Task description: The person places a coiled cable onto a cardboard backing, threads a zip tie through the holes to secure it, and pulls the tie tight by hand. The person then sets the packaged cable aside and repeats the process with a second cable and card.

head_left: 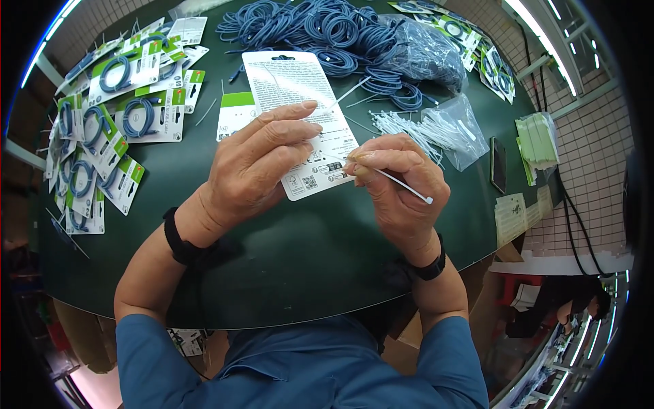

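Note:
A white cardboard hang card (289, 78) with small print is held up before me, its back face showing. My left hand (248, 153) grips it from the left side, with the fingers across its front and the thumb hidden behind. My right hand (405, 177) pinches a white cable tie (415, 192) near the card's lower right corner, the tie's head pointing down to the right. Another thin white strip (351, 91) sticks out past the card's right edge. Part of a green and white card (236, 109) lies on the table behind the left hand.
Carded blue cables (139, 116) are heaped on the left. Coiled blue cables (334, 31) pile at the back beside a clear plastic bag (426, 58). To the right are loose white cable ties (409, 133), a phone (499, 165) and a stack of green cards (538, 140). Another person (565, 300) is at lower right.

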